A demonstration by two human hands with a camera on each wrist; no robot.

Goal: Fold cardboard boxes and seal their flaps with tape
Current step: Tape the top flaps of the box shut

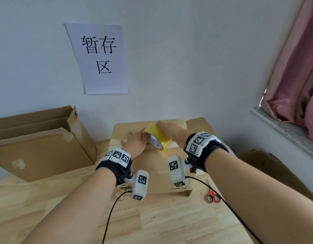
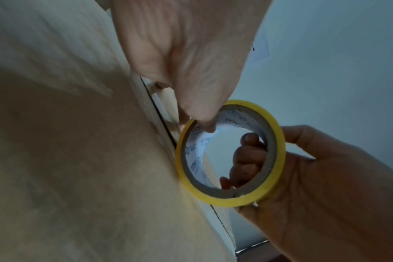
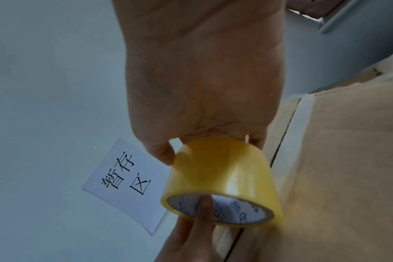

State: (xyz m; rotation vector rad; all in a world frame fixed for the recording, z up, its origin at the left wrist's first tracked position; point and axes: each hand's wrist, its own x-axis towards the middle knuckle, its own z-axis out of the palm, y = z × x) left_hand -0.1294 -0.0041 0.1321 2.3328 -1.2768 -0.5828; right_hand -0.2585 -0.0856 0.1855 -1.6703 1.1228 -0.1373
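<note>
Scissors (image 1: 213,197) lie on the bench (image 1: 169,226) at 4 o'clock, ready for cutting. On the closed box (image 1: 152,162), the right hand (image 1: 171,132) clamps the tape (image 1: 158,138) over the seam; the left hand (image 1: 136,142), at 9 o'clock, hooks a finger inside the core, likely steadying it.

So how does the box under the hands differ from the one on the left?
The box under the hands has its top flaps folded shut; the left box stands open with a flap up. The first carries the tape roll; the left one is untouched. Both are brown cardboard on the table.
</note>
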